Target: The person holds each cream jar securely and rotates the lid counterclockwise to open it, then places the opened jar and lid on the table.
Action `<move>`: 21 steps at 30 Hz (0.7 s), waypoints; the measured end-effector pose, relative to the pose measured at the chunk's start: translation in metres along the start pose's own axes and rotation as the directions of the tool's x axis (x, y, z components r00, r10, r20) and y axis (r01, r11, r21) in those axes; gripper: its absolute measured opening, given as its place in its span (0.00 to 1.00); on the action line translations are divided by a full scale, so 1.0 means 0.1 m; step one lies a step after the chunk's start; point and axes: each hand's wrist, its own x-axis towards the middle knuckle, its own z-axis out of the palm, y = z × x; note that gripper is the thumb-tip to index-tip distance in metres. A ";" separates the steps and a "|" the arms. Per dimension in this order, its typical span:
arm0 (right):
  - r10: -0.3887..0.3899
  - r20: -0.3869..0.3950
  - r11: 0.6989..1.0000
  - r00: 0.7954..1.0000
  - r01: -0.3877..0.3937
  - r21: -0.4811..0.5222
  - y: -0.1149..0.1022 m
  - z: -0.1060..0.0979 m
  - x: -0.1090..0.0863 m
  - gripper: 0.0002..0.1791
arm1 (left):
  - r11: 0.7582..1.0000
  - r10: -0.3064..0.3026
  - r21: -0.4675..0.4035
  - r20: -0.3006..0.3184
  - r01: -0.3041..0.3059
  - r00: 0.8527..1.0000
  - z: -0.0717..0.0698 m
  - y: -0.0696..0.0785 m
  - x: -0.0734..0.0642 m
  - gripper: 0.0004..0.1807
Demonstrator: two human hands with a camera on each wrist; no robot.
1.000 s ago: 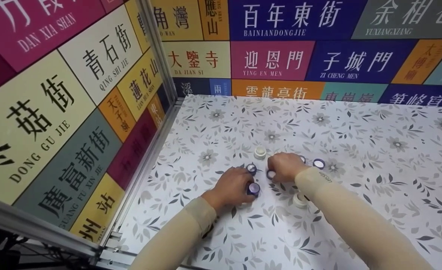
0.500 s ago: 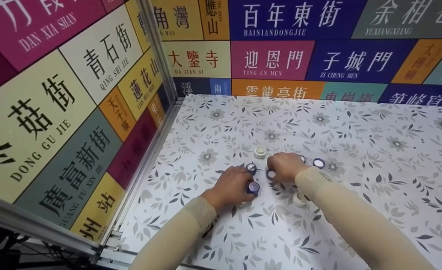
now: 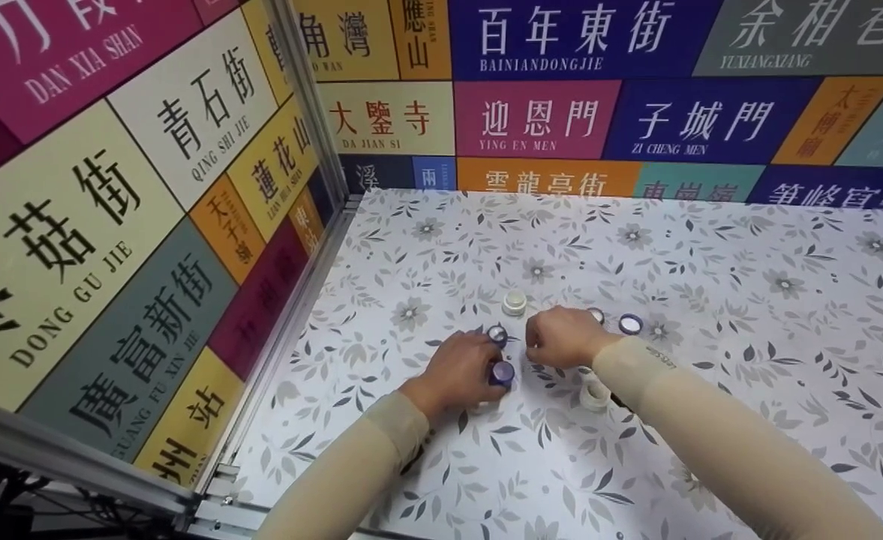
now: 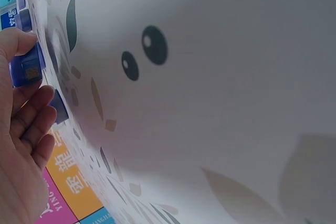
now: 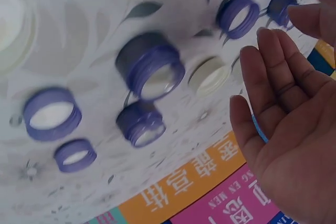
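Note:
My left hand (image 3: 460,371) is on the left and grips a small purple jar (image 3: 503,373) near the table surface. In the left wrist view, the thumb and fingers close round this purple jar (image 4: 26,69), which carries a small square print. My right hand (image 3: 565,337) is just to the right, palm inward. In the right wrist view its fingers (image 5: 273,77) are loosely bent with nothing between them. Near their tips lies a purple ring-shaped lid (image 5: 239,17). A small purple jar (image 3: 497,335) stands beyond the left hand, and another purple jar (image 5: 149,66) shows in the right wrist view.
A cream jar (image 3: 514,302) stands farther back, and a second cream jar (image 3: 595,395) is by the right forearm. A purple lid (image 3: 630,324) with a white inside lies right of the right hand. Printed sign panels (image 3: 539,120) wall the floral table (image 3: 711,262).
The small round piece at the right hand's fingertips no longer shows in the head view. That hand has shifted slightly. The left hand keeps its grip on the purple jar.

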 end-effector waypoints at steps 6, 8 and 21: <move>-0.020 0.036 0.998 0.999 0.018 0.059 -0.18 0.08 -0.05 0.15 | 1.000 0.019 0.014 -0.041 -0.019 0.999 0.00 0.01 0.00 0.17; -0.027 0.034 0.998 0.999 0.025 0.053 -0.22 0.11 -0.05 0.19 | 0.999 0.029 0.018 -0.049 -0.028 0.998 0.00 0.01 0.01 0.16; -0.061 -0.083 0.998 0.995 0.059 -0.015 -0.33 0.21 -0.05 0.27 | 0.998 0.046 0.039 -0.039 -0.044 0.998 0.01 0.00 0.03 0.16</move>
